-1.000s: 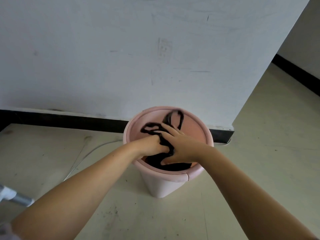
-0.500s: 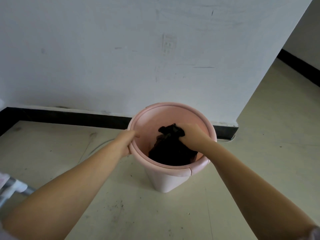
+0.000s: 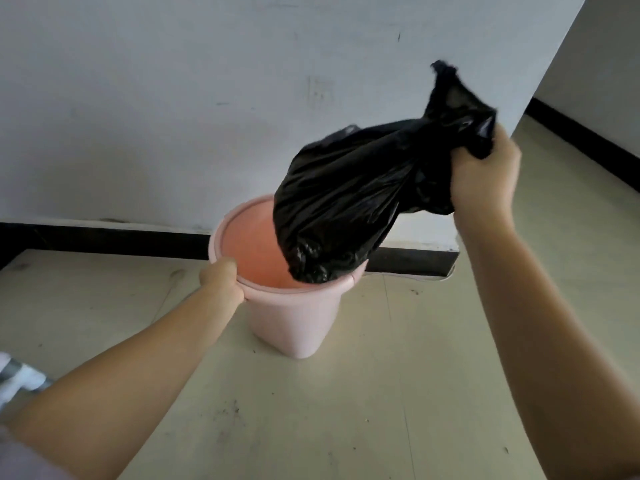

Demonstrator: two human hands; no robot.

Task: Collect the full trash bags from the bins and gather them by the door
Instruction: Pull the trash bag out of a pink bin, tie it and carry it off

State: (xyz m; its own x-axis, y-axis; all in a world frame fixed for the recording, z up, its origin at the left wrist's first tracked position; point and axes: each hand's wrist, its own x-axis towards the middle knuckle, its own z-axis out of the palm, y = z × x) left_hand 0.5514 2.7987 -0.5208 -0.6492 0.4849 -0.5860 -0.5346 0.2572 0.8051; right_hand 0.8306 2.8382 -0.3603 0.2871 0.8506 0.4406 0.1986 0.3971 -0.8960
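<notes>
Two hands: right hand [image 3: 483, 178] clenches black bag [image 3: 349, 202], left hand [image 3: 221, 277] grips pink bin [image 3: 294, 320] rim.

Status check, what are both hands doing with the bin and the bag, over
Right hand shut on black trash bag neck, bag nearly out of pink bin. Left hand clamped on bin rim. Nothing in the way.

One black bag [image 3: 349, 188], one pink bin [image 3: 294, 317], two hands.
</notes>
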